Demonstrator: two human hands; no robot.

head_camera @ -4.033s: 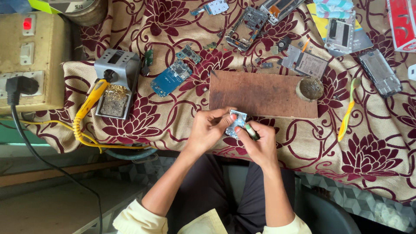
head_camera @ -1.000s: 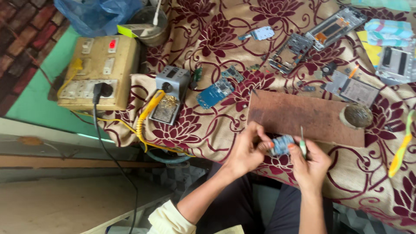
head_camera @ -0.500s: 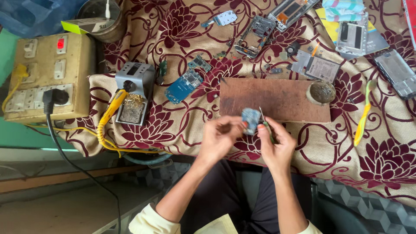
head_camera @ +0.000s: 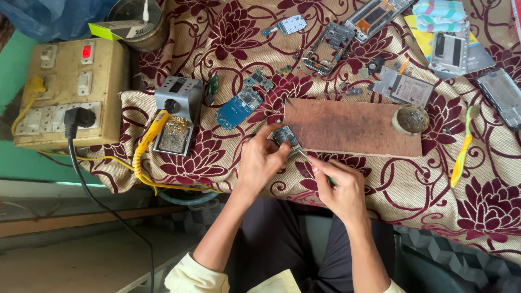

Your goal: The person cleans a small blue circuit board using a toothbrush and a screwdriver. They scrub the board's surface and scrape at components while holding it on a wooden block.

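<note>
Two hands work at the near edge of the cloth-covered table. Left hand (head_camera: 259, 163) pinches a small circuit board (head_camera: 285, 137) between thumb and fingertips, the board resting at the near-left corner of the brown wooden board (head_camera: 347, 128). Right hand (head_camera: 339, 187) is closed narrowly around a thin green-handled tool (head_camera: 320, 169), tip aimed at the small board's edge; whether the tip touches it cannot be told.

Risks, as judged:
- Grip on the small board is at its edges only, so pressure from the tool could twist it out of the fingers and off the near edge into the lap.
- Small board sits half on the wood corner, so it may rock under load and let the tip skid toward the left fingertips.
- Loose parts lie scattered toward the far edge of the cloth, and a jolt could send them rolling.
- Soldering station (head_camera: 176, 114) with its yellow coiled lead (head_camera: 145, 149) sits just left of the left forearm, so an elbow swing could snag it.
</note>
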